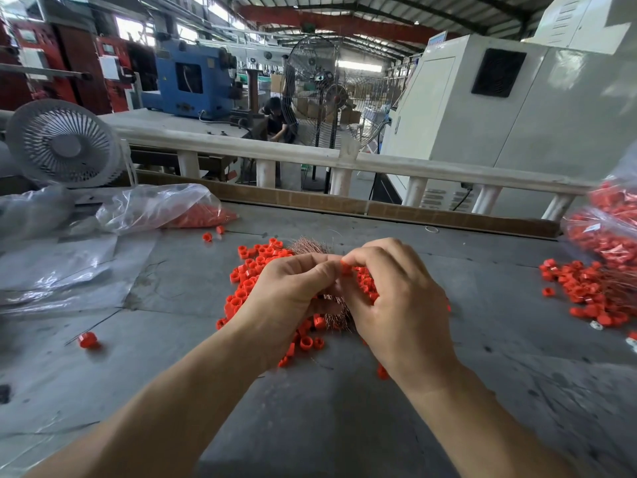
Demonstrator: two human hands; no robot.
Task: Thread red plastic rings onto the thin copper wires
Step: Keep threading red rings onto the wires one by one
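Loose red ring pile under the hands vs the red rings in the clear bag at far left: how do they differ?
The loose red plastic ring pile lies bare on the grey table, mixed with copper wires; the clear plastic bag's rings are enclosed. The pile sits central, under both hands; the bag lies far left, untouched. Both hold the same red rings.

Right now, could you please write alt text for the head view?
Two hands, the left hand and right hand, meet over a pile of red rings and copper wires on a grey table, pinching one ring between them. Bags of rings lie behind.
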